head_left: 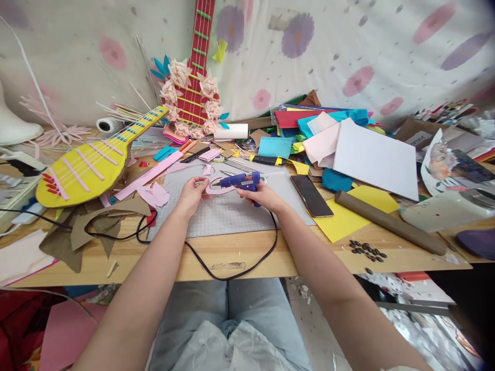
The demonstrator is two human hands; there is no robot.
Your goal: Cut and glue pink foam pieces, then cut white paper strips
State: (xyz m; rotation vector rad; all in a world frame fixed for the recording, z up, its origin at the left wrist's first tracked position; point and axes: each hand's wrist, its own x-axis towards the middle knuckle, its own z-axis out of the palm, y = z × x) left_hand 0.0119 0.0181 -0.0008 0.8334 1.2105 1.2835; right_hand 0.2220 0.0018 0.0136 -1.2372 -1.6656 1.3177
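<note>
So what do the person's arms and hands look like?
The left hand and right hand have no gloves. The left forearm and right forearm are bare, with no watch showing. A pale edge on the right upper arm may be a sleeve.

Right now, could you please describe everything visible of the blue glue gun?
The glue gun has a blue, plastic-looking body, pale side label and dark nozzle. The right hand grips its handle, holding it roughly level above the grey mat. The nozzle points toward the left hand, near a curved pink piece; whether they touch is unclear.
</note>
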